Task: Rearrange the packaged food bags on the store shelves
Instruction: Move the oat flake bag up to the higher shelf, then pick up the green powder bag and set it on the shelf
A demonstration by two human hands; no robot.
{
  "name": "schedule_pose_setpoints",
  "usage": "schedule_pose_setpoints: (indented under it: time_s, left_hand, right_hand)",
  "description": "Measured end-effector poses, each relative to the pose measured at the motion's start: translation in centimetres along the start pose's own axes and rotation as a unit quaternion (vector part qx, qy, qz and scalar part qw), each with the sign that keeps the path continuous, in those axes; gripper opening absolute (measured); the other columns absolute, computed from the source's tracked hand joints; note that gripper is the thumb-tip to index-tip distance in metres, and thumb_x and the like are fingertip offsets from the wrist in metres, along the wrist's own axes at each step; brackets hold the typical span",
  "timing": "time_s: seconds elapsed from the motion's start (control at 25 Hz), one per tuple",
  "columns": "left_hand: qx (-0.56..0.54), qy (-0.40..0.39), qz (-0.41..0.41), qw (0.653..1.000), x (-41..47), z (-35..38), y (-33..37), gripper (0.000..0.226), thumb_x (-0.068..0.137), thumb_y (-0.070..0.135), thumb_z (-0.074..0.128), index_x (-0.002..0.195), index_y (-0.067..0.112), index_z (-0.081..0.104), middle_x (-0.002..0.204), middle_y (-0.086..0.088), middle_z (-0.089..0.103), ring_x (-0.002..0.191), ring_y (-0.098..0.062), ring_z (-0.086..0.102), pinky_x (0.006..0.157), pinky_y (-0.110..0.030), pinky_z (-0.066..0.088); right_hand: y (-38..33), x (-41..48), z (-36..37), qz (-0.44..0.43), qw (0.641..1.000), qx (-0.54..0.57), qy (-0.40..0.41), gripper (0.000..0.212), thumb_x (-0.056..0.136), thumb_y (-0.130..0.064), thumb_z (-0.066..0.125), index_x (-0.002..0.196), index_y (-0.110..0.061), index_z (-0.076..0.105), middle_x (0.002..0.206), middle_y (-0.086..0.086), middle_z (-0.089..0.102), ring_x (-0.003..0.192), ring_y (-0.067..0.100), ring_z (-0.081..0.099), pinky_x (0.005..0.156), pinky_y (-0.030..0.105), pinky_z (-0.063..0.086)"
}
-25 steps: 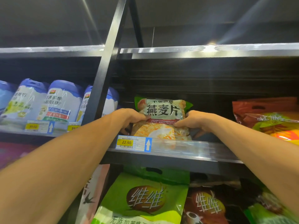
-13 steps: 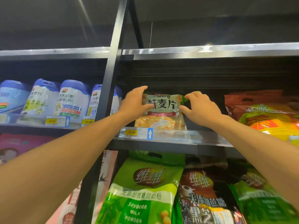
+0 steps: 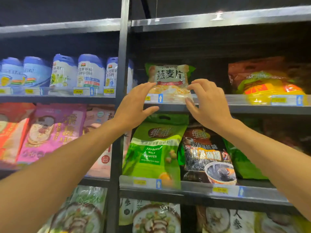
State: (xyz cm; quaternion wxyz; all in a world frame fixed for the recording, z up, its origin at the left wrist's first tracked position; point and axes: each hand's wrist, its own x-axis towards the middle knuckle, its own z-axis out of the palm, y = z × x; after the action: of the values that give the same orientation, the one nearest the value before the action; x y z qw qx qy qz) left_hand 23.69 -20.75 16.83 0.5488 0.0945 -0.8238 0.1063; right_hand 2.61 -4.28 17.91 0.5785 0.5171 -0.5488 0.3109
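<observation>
At the front edge of the upper shelf (image 3: 252, 109), near its left end, one oatmeal bag (image 3: 169, 76) stands upright. Two hands flank its lower corners: the left hand (image 3: 136, 105) flat with straight fingers, the right hand (image 3: 207, 103) loosely splayed, neither grasping it. Five blue-capped canisters (image 3: 90, 73) line the neighbouring shelf.

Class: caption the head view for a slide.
Left hand and right hand flank an upright oatmeal bag shelved above a soybean milk powder bag.
</observation>
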Motion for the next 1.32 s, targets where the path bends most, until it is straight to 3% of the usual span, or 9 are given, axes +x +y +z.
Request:
schedule_pose_setpoints:
  time_s: [0.16,0.28,0.48,0.64,0.76,0.92,1.12,1.32]
  left_hand:
    - [-0.040,-0.042,-0.058,0.997,-6.2,0.9,-0.2,0.082,0.091,0.036,0.079,0.160,0.021,0.037,0.162,-0.003,0.044,0.149,-0.025,0.040,0.123,-0.048,0.035]
    - [-0.067,-0.082,-0.112,0.988,-9.9,1.7,-0.3,0.085,0.091,0.036,0.080,0.161,0.021,0.034,0.164,-0.003,0.042,0.150,-0.025,0.039,0.124,-0.047,0.034]
    - [-0.118,-0.121,-0.178,0.969,-13.2,3.1,0.1,0.087,0.094,0.037,0.076,0.164,0.026,0.024,0.168,-0.002,0.033,0.154,-0.022,0.034,0.125,-0.044,0.033]
    - [-0.150,-0.135,-0.214,0.956,-13.9,4.1,-0.2,0.087,0.095,0.039,0.074,0.164,0.029,0.022,0.170,-0.002,0.030,0.156,-0.021,0.032,0.125,-0.044,0.033]
    - [-0.163,-0.136,-0.238,0.948,-14.3,4.7,-0.3,0.086,0.095,0.040,0.074,0.164,0.030,0.023,0.171,-0.002,0.029,0.156,-0.022,0.032,0.124,-0.043,0.033]
    - [-0.174,-0.133,-0.256,0.942,-14.6,5.1,-1.0,0.084,0.096,0.038,0.073,0.164,0.027,0.024,0.170,-0.003,0.031,0.155,-0.022,0.033,0.121,-0.038,0.032]
    - [-0.188,-0.135,-0.266,0.936,-15.0,5.0,-1.9,0.080,0.096,0.039,0.072,0.162,0.030,0.028,0.168,-0.001,0.037,0.154,-0.019,0.035,0.123,-0.045,0.036]
    - [-0.176,-0.091,-0.245,0.949,-15.7,4.5,-1.5,0.056,0.100,0.036,0.068,0.151,0.026,0.047,0.153,0.001,0.051,0.142,-0.017,0.048,0.116,-0.045,0.045]
  right_hand:
    - [-3.4,-5.3,0.2,0.027,0.997,0.040,-0.059,0.039,0.096,-0.039,0.060,0.127,-0.017,0.060,0.128,0.004,0.061,0.112,0.028,0.062,0.086,0.045,0.053]
    - [-5.4,-9.0,0.9,0.133,0.974,0.091,-0.159,0.047,0.096,-0.044,0.062,0.136,-0.020,0.053,0.135,0.001,0.056,0.112,0.024,0.064,0.081,0.040,0.054]
    - [-6.4,-12.2,3.0,0.305,0.886,0.160,-0.310,0.062,0.092,-0.057,0.066,0.130,-0.012,0.048,0.117,0.009,0.065,0.105,0.032,0.065,0.080,0.042,0.052]
    - [-6.8,-12.6,4.7,0.335,0.816,0.206,-0.425,0.068,0.093,-0.063,0.063,0.131,-0.007,0.051,0.127,0.014,0.062,0.114,0.031,0.061,0.093,0.044,0.050]
    - [-6.7,-12.5,6.1,0.354,0.790,0.249,-0.435,0.062,0.092,-0.059,0.065,0.128,-0.009,0.054,0.124,0.012,0.063,0.112,0.029,0.062,0.095,0.045,0.050]
    - [-6.5,-12.4,8.3,0.351,0.797,0.257,-0.419,0.051,0.091,-0.058,0.067,0.117,-0.015,0.061,0.115,0.005,0.067,0.107,0.028,0.064,0.090,0.041,0.052]
    - [-6.6,-12.4,10.4,0.364,0.788,0.265,-0.419,0.042,0.095,-0.054,0.065,0.096,-0.012,0.063,0.085,0.003,0.062,0.087,0.028,0.063,0.075,0.036,0.046]
    - [-7.3,-11.6,11.0,0.401,0.792,0.270,-0.373,0.034,0.105,-0.043,0.054,0.101,-0.010,0.063,0.085,0.005,0.060,0.089,0.031,0.059,0.076,0.036,0.042]
